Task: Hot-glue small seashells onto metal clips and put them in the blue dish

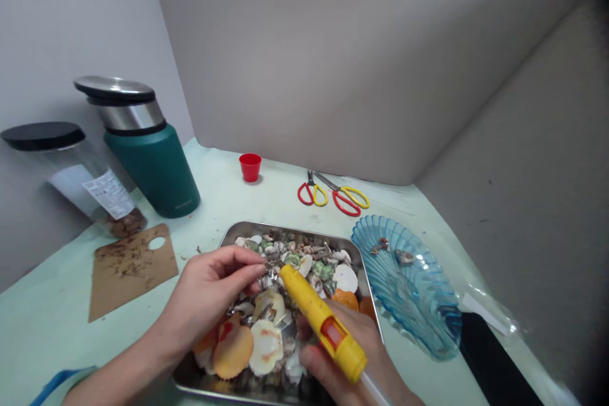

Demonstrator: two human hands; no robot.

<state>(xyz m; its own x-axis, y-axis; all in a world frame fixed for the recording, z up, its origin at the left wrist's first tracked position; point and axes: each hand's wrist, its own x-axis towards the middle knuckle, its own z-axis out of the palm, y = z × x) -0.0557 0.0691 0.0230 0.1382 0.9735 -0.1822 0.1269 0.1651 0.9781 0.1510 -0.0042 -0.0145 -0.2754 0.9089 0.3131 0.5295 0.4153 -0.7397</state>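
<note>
A yellow hot glue gun (311, 304), with a clear glue stick coming out of its rear end, is gripped in my right hand (352, 342). Its tip points up and left, close to the fingertips of my left hand (223, 282). Thumb and finger of that left hand are pinched together over the tray; what they hold is too small to name. Beneath both hands lies a metal tray (375, 311) full of seashells: an orange scallop shell (233, 352), a white scallop shell (266, 346), small spiral shells and greenish ones.
A blue shell-shaped dish (404, 292) with a few small shells stands on the right. Behind the tray are two pairs of scissors (311, 193) and a red cup (250, 167). Leftward stand a green bottle (155, 168), a lidded jar (90, 184) and a brown board (130, 273) with crumbs.
</note>
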